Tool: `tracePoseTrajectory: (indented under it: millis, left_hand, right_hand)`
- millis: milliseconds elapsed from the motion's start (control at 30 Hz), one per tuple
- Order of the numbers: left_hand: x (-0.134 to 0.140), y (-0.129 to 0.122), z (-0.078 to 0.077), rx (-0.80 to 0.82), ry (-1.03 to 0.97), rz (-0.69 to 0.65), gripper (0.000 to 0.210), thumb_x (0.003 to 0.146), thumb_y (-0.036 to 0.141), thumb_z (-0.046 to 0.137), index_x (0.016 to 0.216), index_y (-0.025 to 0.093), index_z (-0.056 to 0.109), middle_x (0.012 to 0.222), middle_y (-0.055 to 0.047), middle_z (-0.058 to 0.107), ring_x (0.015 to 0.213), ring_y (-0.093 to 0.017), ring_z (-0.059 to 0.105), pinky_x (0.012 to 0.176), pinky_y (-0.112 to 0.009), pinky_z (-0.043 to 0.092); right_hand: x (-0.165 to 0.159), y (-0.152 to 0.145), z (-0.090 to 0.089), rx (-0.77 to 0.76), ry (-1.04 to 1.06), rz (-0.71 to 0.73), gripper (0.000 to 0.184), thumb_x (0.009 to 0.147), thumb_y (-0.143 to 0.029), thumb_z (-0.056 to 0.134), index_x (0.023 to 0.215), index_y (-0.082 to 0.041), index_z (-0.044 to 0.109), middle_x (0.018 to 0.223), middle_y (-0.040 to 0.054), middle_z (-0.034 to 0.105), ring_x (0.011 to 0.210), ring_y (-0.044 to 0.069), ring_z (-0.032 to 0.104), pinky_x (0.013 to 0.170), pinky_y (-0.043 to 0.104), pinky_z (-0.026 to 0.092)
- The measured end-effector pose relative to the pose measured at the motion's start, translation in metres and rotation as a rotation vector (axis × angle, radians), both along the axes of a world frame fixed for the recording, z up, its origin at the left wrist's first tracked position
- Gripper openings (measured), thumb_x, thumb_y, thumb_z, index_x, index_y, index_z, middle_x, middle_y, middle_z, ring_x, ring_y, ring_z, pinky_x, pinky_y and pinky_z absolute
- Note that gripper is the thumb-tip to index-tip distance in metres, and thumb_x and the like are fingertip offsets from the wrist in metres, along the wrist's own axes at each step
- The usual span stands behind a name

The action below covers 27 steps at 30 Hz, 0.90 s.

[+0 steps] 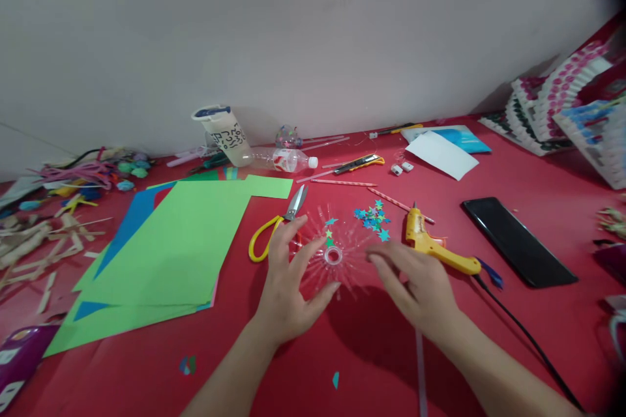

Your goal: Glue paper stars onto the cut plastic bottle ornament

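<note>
A clear plastic bottle top cut into thin strips [334,256] lies spread out like a flower on the red table, its round mouth facing up. Small star sequins, green and blue, sit on its strips. My left hand [293,287] rests at its left side with fingers spread, the fingertips over the strips. On the other side, my right hand [415,283] has its fingers drawn together at the strip ends; whatever may be between them is too small to make out. Behind lies a pile of star sequins [374,216]. Yellow-handled scissors [274,228] lie beyond my left hand.
Green paper sheets [171,241] cover the left. A yellow glue gun [430,244] with its cord and a black phone [516,241] lie right. At the back are a cup [225,137], a plastic bottle [281,159], a box cutter [359,164] and striped pencils [345,182].
</note>
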State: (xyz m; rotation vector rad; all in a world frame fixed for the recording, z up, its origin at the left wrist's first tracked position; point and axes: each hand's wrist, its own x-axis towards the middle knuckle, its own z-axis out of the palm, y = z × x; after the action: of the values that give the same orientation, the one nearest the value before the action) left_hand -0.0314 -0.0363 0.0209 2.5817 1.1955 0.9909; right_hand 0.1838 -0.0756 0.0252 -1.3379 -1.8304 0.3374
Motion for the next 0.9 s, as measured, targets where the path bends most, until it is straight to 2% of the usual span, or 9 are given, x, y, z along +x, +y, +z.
tracePoseTrajectory:
  millis: [133,200,267,400,533,700,767,900]
  left_hand:
    - [0.003,-0.002,0.003,0.039,0.070,-0.077,0.049,0.074,0.031,0.067,0.119,0.021,0.051,0.144,-0.014,0.028,0.133,-0.034,0.027,0.109,-0.061,0.018]
    - [0.003,-0.003,0.004,0.063,0.048,-0.088,0.043,0.074,0.027,0.067,0.115,0.021,0.054,0.143,-0.014,0.029,0.132,-0.033,0.030,0.109,-0.061,0.018]
    - [0.002,-0.005,0.007,0.096,-0.027,-0.078,0.043,0.072,0.023,0.067,0.113,0.020,0.055,0.140,-0.014,0.033,0.129,-0.033,0.034,0.108,-0.061,0.021]
    - [0.000,-0.011,0.009,0.172,-0.175,-0.070,0.042,0.070,0.016,0.066,0.110,0.019,0.057,0.131,-0.013,0.042,0.122,-0.031,0.042,0.105,-0.059,0.029]
    - [0.003,-0.020,0.008,0.209,-0.197,-0.182,0.041,0.070,0.012,0.063,0.110,0.017,0.057,0.122,-0.013,0.050,0.112,-0.028,0.049,0.096,-0.052,0.041]
    - [0.012,-0.028,0.004,0.152,-0.186,-0.335,0.032,0.072,0.007,0.060,0.103,0.015,0.059,0.101,-0.011,0.062,0.092,-0.021,0.056,0.083,-0.041,0.049]
    - [0.014,-0.029,0.004,0.150,-0.189,-0.349,0.027,0.072,0.007,0.059,0.098,0.014,0.059,0.096,-0.011,0.063,0.087,-0.020,0.056,0.079,-0.040,0.049]
    - [0.014,-0.027,0.005,0.129,-0.203,-0.322,0.024,0.075,0.007,0.057,0.096,0.016,0.059,0.091,-0.009,0.063,0.083,-0.018,0.056,0.076,-0.037,0.048]
  right_hand:
    - [0.029,0.022,-0.008,0.013,-0.228,-0.329,0.013,0.087,-0.023,0.052,0.091,-0.020,0.063,0.079,0.0031,0.067,0.066,0.016,0.058,0.059,0.027,0.042]
    - [0.037,0.031,-0.017,0.014,-0.425,-0.316,0.012,0.084,-0.021,0.054,0.081,-0.018,0.065,0.083,0.0066,0.065,0.076,0.021,0.054,0.069,0.032,0.041]
    - [0.037,0.036,-0.025,0.001,-0.589,-0.362,0.010,0.081,-0.023,0.058,0.081,-0.019,0.067,0.089,0.0088,0.063,0.085,0.025,0.050,0.076,0.038,0.038]
    - [0.029,0.039,-0.035,-0.035,-0.736,-0.423,0.013,0.080,-0.026,0.059,0.083,-0.018,0.068,0.097,0.0109,0.060,0.094,0.028,0.044,0.091,0.045,0.030]
    - [0.025,0.039,-0.038,-0.042,-0.765,-0.409,0.013,0.082,-0.023,0.056,0.083,-0.018,0.068,0.096,0.0107,0.059,0.096,0.027,0.043,0.099,0.047,0.022]
    - [0.024,0.040,-0.039,-0.027,-0.729,-0.421,0.011,0.080,-0.018,0.054,0.084,-0.017,0.064,0.091,0.0101,0.059,0.093,0.026,0.044,0.096,0.045,0.026]
    - [0.023,0.040,-0.039,-0.013,-0.635,-0.396,0.010,0.081,-0.017,0.052,0.081,-0.017,0.062,0.088,0.0099,0.060,0.091,0.026,0.046,0.092,0.044,0.029]
    - [0.024,0.038,-0.036,-0.010,-0.312,-0.332,0.009,0.082,-0.019,0.050,0.076,-0.019,0.056,0.078,0.0062,0.061,0.080,0.022,0.052,0.076,0.035,0.039]
